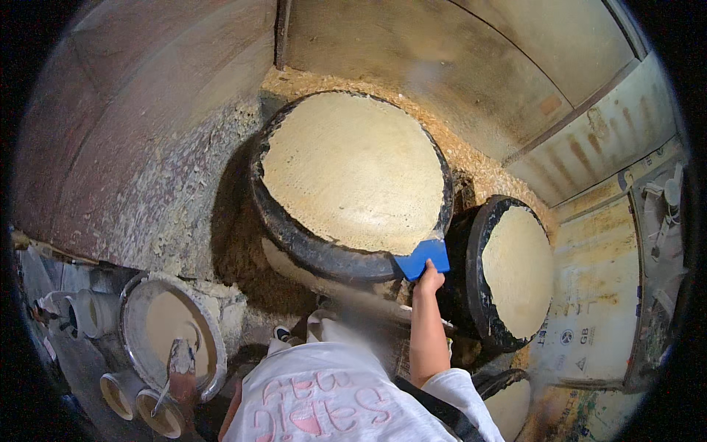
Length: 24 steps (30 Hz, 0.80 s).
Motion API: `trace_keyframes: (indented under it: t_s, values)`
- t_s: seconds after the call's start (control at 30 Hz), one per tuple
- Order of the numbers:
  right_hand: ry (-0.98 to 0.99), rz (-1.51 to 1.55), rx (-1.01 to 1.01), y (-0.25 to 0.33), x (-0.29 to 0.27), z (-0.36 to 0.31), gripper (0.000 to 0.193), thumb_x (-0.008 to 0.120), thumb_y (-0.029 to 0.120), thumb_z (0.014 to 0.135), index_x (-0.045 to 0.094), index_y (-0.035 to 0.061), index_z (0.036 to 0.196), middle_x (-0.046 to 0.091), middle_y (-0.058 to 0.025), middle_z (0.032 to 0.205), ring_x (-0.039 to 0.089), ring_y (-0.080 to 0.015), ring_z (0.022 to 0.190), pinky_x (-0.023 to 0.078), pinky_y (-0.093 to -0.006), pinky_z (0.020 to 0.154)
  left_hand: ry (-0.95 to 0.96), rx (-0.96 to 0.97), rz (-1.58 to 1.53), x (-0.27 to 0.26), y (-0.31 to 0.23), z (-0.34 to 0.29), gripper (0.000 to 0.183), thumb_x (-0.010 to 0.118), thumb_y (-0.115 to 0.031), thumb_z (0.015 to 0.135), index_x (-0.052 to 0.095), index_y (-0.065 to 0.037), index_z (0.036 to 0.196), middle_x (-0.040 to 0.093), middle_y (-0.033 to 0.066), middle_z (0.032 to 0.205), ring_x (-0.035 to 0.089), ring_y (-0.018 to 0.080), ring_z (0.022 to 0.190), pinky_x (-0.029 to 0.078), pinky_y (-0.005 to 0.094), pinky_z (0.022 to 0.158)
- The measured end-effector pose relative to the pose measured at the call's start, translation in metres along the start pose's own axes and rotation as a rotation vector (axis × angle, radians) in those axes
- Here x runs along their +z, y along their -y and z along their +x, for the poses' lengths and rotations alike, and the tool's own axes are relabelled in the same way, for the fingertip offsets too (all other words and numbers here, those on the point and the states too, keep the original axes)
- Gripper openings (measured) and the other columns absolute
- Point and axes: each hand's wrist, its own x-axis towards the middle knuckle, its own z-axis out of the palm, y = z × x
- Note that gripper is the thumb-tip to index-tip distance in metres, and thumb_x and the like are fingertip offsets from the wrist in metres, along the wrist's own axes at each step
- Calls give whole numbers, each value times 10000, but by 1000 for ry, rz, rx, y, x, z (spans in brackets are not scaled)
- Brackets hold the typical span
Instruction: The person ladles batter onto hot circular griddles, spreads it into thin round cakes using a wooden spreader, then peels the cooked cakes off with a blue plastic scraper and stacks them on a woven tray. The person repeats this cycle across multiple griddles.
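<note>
My right hand [430,278] grips a blue scraper [423,258], its blade at the near right edge of a large round black griddle [309,249]. A thin pale-yellow sheet of batter [353,173] covers nearly the whole griddle top, and a small raised bit of it shows by the scraper. To the right, a second black griddle [477,272] carries another pale sheet [518,272]. My left hand does not show; only a strip of that arm appears beside my white shirt [317,390].
At lower left stands a wide basin [131,324] of pale batter with a wooden-looking tool [181,361] across it. Small containers [160,414] stand below it, and a white bucket [96,313] beside it. A third griddle [508,401] sits at lower right. Walls [456,66] rise behind.
</note>
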Motion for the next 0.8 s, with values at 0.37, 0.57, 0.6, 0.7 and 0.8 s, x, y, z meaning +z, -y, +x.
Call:
trace_keyframes:
  t_s: [0.37,0.57,0.6,0.7,0.8]
  values:
    - [-84,-574,-188,69,96,200,182,697,29,713,632,-38,869,659,-133,822,591,-229,687,472,-371,657,-51,-120,38,8,-75,-16,338,498,-336,855,628,-107,1066,592,125,1107,548,282,1021,469,413,819]
    - [66,-650,35,118,191,267,631,687,126,796,390,-61,1321,422,-207,1353,443,-321,1211,352,-433,999,-72,-193,89,17,-109,-33,332,505,-331,852,631,-101,1054,599,126,1085,555,283,999,471,410,810]
    - [32,-707,8,119,210,280,589,689,122,793,434,-68,1290,460,-217,1317,476,-320,1177,364,-429,981,-70,-208,99,18,-116,-33,330,507,-331,851,632,-100,1052,600,127,1081,557,283,996,472,410,808]
    - [334,-877,-106,125,243,315,465,690,91,776,536,-84,1179,560,-204,1197,554,-314,1063,402,-407,916,-70,-251,138,16,-138,-28,327,510,-328,850,633,-97,1046,603,127,1070,560,284,984,473,408,804]
    - [97,-880,-14,132,263,336,291,713,140,732,657,-59,936,651,-191,983,614,-282,939,444,-379,814,-74,-286,156,11,-163,-15,324,514,-325,848,634,-94,1040,607,128,1058,564,284,973,474,407,800]
